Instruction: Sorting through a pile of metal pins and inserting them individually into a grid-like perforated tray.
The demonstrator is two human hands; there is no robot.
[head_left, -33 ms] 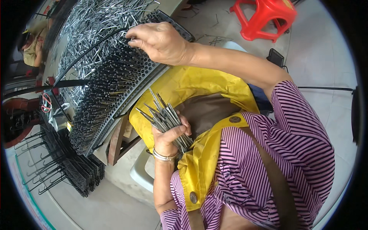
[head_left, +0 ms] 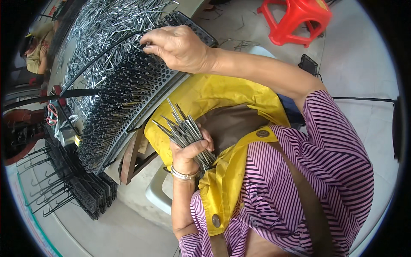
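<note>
My left hand (head_left: 192,150) is closed around a bundle of thin grey metal rods (head_left: 182,124) in front of the yellow apron (head_left: 222,92). The rods' pointed tips fan out toward the rack. Over the far end of a long black perforated rack (head_left: 158,103), my right hand (head_left: 180,47) has thumb and forefinger pinched together. What lies between those fingertips is too small to make out. Many dark rods (head_left: 115,98) stand upright in rows in the rack's holes. Some holes along its near side and right end hold no rod.
Behind the rack lies a big heap of loose silvery rods (head_left: 98,38). Black wire racks with hooks (head_left: 81,184) are stacked at lower left, below red-handled scissors (head_left: 52,115). A red plastic stool (head_left: 295,21) stands at upper right. Another person (head_left: 36,55) sits at far left.
</note>
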